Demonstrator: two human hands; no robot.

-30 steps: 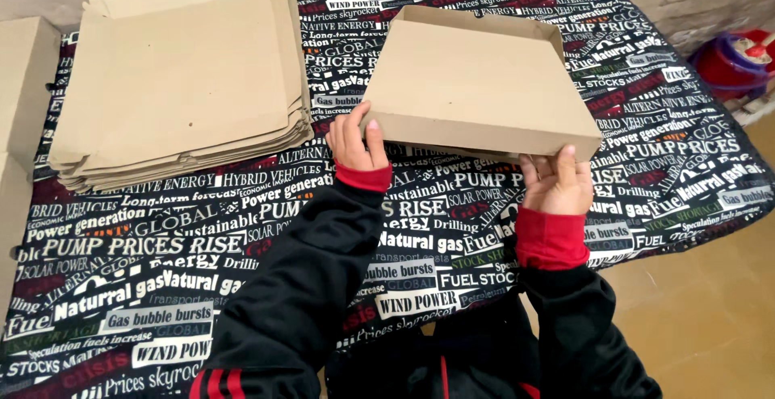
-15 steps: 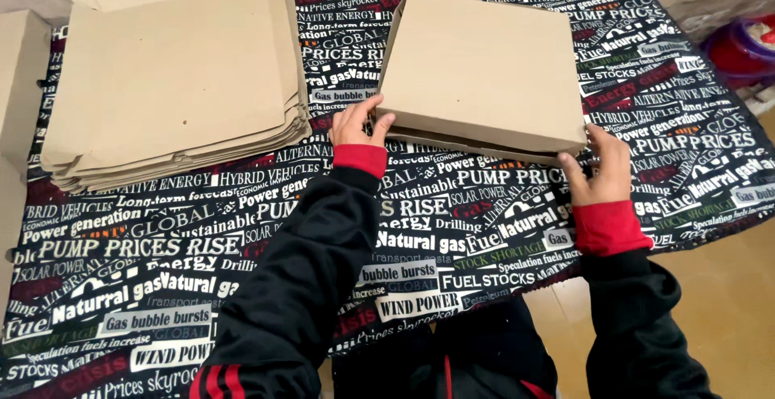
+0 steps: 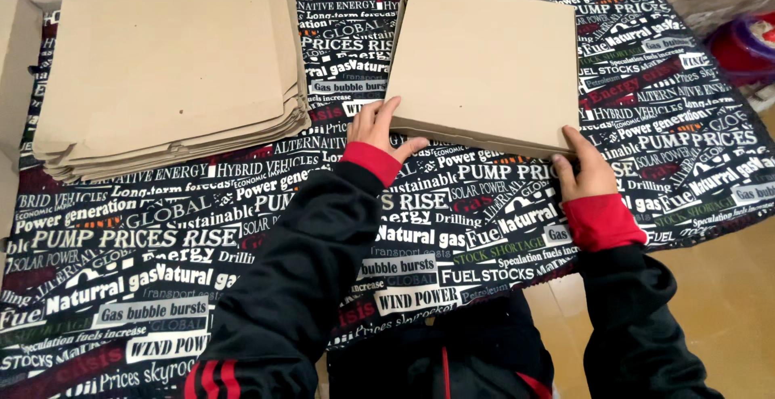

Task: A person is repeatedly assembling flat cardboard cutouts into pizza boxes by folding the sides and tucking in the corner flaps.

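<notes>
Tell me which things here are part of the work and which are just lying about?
In use:
- flat square brown cardboard box, gripped at its near corners by left hand and right hand
- stack of flat brown cardboard sheets

Lying about:
- black cloth printed with words
- red and purple plastic tub

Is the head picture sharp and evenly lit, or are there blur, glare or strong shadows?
Head view: light is soft and even, without glare; the folded cardboard box and both hands, left hand and right hand, look sharp; the flat cardboard stack casts only faint shadow; edges bend slightly, as with a wide lens.
</notes>
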